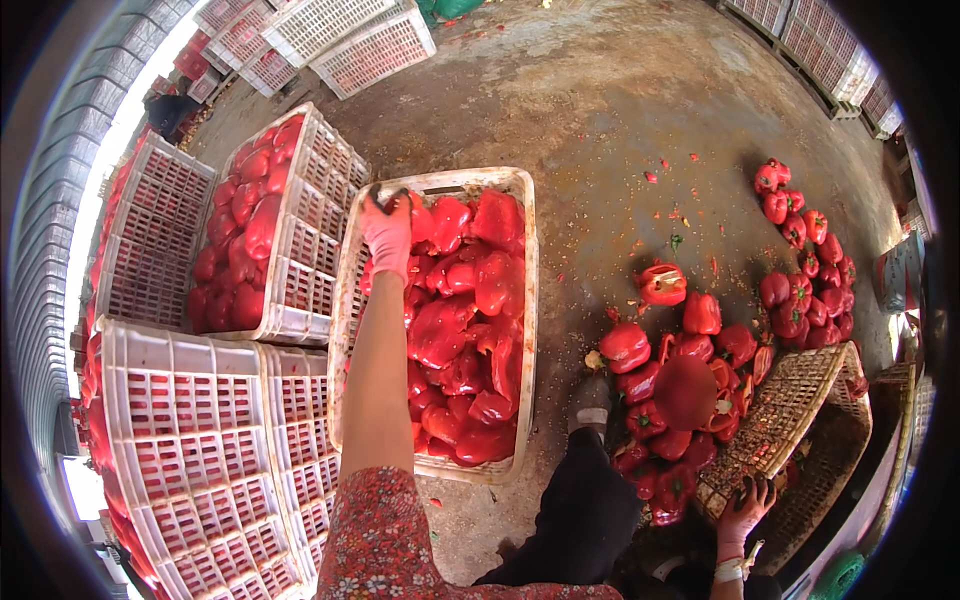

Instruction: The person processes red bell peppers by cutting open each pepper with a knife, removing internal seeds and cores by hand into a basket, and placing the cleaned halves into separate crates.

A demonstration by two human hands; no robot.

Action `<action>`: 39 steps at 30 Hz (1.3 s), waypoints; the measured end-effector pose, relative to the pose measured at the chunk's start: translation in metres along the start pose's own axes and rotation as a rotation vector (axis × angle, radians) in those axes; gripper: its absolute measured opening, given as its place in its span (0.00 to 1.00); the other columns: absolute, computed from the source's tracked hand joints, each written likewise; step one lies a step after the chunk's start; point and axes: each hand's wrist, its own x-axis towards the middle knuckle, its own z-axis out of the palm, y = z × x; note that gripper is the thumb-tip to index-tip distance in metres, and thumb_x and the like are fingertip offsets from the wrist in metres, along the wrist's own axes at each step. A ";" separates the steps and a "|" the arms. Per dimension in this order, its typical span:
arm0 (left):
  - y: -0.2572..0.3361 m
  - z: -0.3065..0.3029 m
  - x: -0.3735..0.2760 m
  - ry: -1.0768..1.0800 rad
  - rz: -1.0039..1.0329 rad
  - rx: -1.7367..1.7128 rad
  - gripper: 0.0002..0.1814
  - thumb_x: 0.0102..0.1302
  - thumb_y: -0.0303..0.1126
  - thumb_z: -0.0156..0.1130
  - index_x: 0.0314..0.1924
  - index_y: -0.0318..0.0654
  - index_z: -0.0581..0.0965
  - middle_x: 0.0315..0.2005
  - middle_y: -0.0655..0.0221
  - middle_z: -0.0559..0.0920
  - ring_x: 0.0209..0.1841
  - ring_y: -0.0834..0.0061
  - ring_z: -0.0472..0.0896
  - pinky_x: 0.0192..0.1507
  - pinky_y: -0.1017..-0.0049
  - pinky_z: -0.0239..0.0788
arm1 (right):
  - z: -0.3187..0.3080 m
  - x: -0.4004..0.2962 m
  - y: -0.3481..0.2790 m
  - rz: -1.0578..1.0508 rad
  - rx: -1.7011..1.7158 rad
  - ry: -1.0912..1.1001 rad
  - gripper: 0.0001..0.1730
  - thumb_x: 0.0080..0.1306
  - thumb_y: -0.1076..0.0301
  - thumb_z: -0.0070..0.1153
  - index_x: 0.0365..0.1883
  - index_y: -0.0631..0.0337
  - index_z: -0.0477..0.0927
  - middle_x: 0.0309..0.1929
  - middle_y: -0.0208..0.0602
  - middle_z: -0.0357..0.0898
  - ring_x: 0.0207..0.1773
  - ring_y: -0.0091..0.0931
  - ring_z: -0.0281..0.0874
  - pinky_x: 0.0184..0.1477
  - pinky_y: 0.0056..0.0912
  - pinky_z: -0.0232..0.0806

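My left hand, in a pink glove with dark fingertips, reaches into the far left corner of a white plastic crate. The crate is heaped with opened red bell peppers. The fingers bend down beside the pepper pieces near the rim; whether they grip one is hidden. My right hand, also in a pink glove with dark fingertips, is low at the right with its fingers apart. It is close to the edge of a tipped, dirty plastic crate. A pale, thin thing shows beside its wrist.
Whole and cut red peppers lie piled by my shoe, partly behind a blurred spot. More peppers trail along the floor. Filled crates stand at the left, including nearer ones. Stacked crates stand behind.
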 end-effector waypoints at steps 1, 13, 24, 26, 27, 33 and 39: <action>-0.039 0.002 0.008 -0.157 -0.135 0.581 0.29 0.62 0.50 0.58 0.58 0.40 0.74 0.55 0.49 0.75 0.61 0.50 0.71 0.63 0.55 0.60 | 0.004 0.006 -0.006 -0.030 0.006 -0.009 0.22 0.52 0.73 0.56 0.48 0.63 0.78 0.58 0.48 0.70 0.66 0.51 0.56 0.68 0.55 0.51; -0.064 0.055 0.032 0.011 0.097 0.553 0.21 0.67 0.44 0.50 0.40 0.32 0.79 0.33 0.51 0.83 0.39 0.49 0.80 0.46 0.54 0.69 | 0.006 0.004 -0.007 0.030 -0.022 -0.028 0.19 0.55 0.74 0.53 0.46 0.65 0.78 0.58 0.50 0.70 0.67 0.53 0.55 0.68 0.56 0.51; -0.034 0.080 0.013 -0.091 -0.157 1.048 0.26 0.63 0.52 0.51 0.48 0.37 0.74 0.44 0.56 0.81 0.51 0.55 0.79 0.48 0.50 0.69 | -0.007 0.013 -0.022 0.157 -0.127 -0.154 0.27 0.51 0.74 0.57 0.53 0.59 0.77 0.60 0.50 0.70 0.67 0.53 0.54 0.69 0.56 0.50; -0.053 0.077 0.016 -0.059 -0.112 1.155 0.26 0.63 0.52 0.50 0.48 0.37 0.74 0.43 0.56 0.82 0.48 0.54 0.80 0.46 0.50 0.70 | -0.003 0.018 -0.016 0.216 -0.139 -0.233 0.30 0.49 0.70 0.61 0.54 0.55 0.77 0.61 0.50 0.68 0.68 0.53 0.52 0.70 0.54 0.48; -0.062 0.080 0.019 -0.034 -0.083 1.197 0.26 0.63 0.53 0.50 0.47 0.37 0.74 0.42 0.56 0.82 0.47 0.53 0.80 0.45 0.50 0.71 | 0.002 0.013 -0.005 0.160 -0.149 -0.177 0.30 0.49 0.68 0.63 0.54 0.55 0.77 0.60 0.49 0.67 0.68 0.54 0.51 0.70 0.55 0.47; -0.021 0.073 -0.001 -0.018 -0.016 1.073 0.28 0.67 0.53 0.44 0.52 0.36 0.74 0.48 0.52 0.80 0.50 0.50 0.79 0.49 0.48 0.69 | -0.003 0.020 -0.073 -0.209 0.140 0.076 0.22 0.42 0.70 0.64 0.39 0.58 0.78 0.48 0.39 0.75 0.55 0.41 0.69 0.56 0.51 0.61; 0.013 0.013 -0.056 -0.149 -0.055 -0.110 0.23 0.70 0.39 0.52 0.57 0.26 0.71 0.53 0.50 0.77 0.55 0.55 0.75 0.58 0.64 0.67 | 0.089 -0.024 -0.091 0.214 0.141 -0.347 0.33 0.54 0.62 0.64 0.58 0.64 0.71 0.57 0.53 0.69 0.61 0.48 0.66 0.63 0.49 0.59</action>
